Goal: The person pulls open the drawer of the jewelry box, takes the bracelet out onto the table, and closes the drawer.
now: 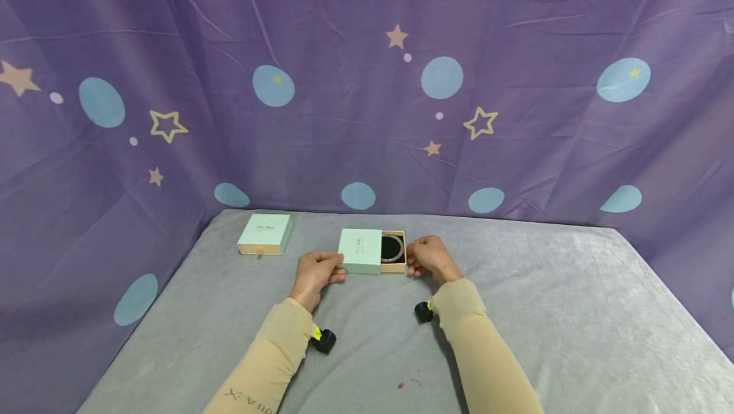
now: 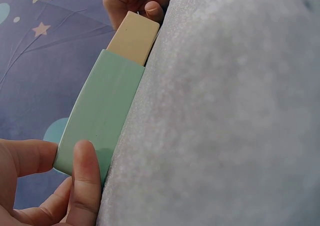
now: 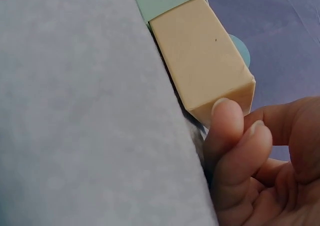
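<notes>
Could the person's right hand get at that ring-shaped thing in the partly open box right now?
Probably yes: the right hand is at the end of the pulled-out drawer, whose top is open, though the green cover may overlap the edge of the ring-shaped thing.

Left sleeve [image 1: 266,350]: "X"; both boxes [image 1: 360,251] [image 1: 266,230]: script illegible.

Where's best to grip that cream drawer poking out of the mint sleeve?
The outer end, probably, from the right: the cream drawer juts from the right side of the mint sleeve, exposing that end beside the right hand, while the left hand pinches the sleeve.
</notes>
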Motion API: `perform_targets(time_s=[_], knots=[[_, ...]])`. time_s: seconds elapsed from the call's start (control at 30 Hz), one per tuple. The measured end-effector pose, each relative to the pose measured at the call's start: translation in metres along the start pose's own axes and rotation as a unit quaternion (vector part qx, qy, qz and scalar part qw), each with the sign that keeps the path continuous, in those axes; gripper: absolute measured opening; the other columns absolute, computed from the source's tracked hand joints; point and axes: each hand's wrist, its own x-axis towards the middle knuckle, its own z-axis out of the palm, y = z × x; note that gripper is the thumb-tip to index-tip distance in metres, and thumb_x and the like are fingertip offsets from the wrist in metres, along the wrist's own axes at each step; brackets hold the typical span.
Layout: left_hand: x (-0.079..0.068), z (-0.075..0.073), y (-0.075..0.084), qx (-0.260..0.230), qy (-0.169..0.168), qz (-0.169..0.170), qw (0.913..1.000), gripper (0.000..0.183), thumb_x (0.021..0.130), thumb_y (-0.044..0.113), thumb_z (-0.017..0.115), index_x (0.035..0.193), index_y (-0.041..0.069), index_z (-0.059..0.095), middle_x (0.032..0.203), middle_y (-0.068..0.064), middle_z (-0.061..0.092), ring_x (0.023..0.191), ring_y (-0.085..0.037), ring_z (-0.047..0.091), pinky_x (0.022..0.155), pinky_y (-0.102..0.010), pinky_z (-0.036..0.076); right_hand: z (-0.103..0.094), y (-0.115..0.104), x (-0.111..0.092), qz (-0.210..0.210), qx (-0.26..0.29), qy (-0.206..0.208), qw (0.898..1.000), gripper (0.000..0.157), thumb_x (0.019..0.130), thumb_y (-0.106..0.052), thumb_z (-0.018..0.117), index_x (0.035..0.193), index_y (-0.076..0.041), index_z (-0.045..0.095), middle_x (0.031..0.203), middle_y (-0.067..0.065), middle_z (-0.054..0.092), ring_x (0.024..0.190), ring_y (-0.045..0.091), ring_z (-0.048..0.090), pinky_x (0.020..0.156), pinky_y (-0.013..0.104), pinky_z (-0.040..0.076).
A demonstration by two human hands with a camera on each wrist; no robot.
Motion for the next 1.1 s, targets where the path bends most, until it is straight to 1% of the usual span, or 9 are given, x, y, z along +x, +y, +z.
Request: perform_targets(time_s=[0.27,0.83,1.1], knots=[[0.0001,0.0005,0.0006,-0.004,-0.001,0.002,1.0000,0.023,0.090,0.008,0.065,0.107,-0.008,0.063,0.085,-0.018,0.064,0.065,-0.018,0.067,0.066,-0.031,0.060,-0.0017,0.0005,0.0012,0.002,0.003,0.002,1.000,0.015,0.089,-0.005,0.053,0.078,0.002,0.059,0.065,0.009,0.057,0.046,0.016,0.057,0.041,0.024,0.049],[-0.0006,0.0008,0.0012,-0.007,0.003,-0.003,1.0000,0.023,0.089,0.006,0.066,0.106,-0.009,0.063,0.084,-0.017,0.063,0.063,-0.017,0.066,0.065,-0.031,0.060,-0.0033,0.0033,0.0019,0.007,0.020,0.006,1.000,0.014,0.089,-0.004,0.053,0.079,0.003,0.059,0.065,0.009,0.056,0.045,0.015,0.056,0.041,0.022,0.048],[-0.0004,0.0007,0.0009,-0.007,0.003,-0.005,1.0000,0.023,0.090,0.006,0.066,0.107,-0.009,0.063,0.085,-0.018,0.064,0.063,-0.017,0.066,0.065,-0.031,0.060,-0.0057,0.0023,0.0008,0.009,0.015,0.006,1.000,0.019,0.093,-0.008,0.052,0.079,0.003,0.060,0.065,0.010,0.056,0.045,0.016,0.057,0.041,0.023,0.048]])
